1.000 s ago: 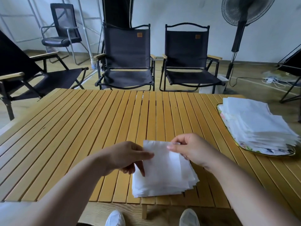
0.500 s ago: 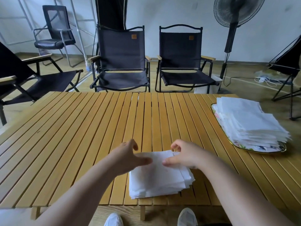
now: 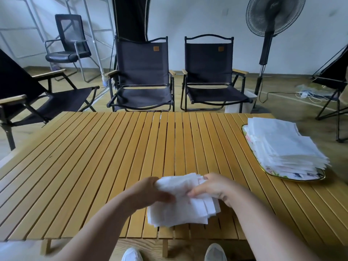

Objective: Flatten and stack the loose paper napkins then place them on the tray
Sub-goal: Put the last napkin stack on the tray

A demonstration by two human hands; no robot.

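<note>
Two hands on the job, and one small stack of paper napkins [image 3: 180, 211] sits between them, at the near edge of the slatted wooden table [image 3: 94, 166]. The left hand [image 3: 150, 193] grips the stack's left side: thumb lying across the top sheet, the other fingers tucked out of sight at the edge. The right hand [image 3: 216, 187] grasps the far right corner, thumb on top, fingers curled over the back edge. The stack's far side sits up in both grips, and its sheets fan out unevenly on the right. Whether the near edge touches the slats is hard to tell through the blur.

Over at the table's right end is one tray [image 3: 293, 177] with a gold rim and a floral print. It carries the second, much taller pile of napkins [image 3: 282, 146], well apart from the hands, with its corners overhanging the tray.

Beyond the table stand two black folding chairs [image 3: 143, 72] side by side. A third folding chair [image 3: 28, 98] is on the left, with one mesh office chair [image 3: 69, 44] behind it and one pedestal fan [image 3: 271, 21] at the right. Two white shoes [image 3: 131, 255] peek out below the table.
</note>
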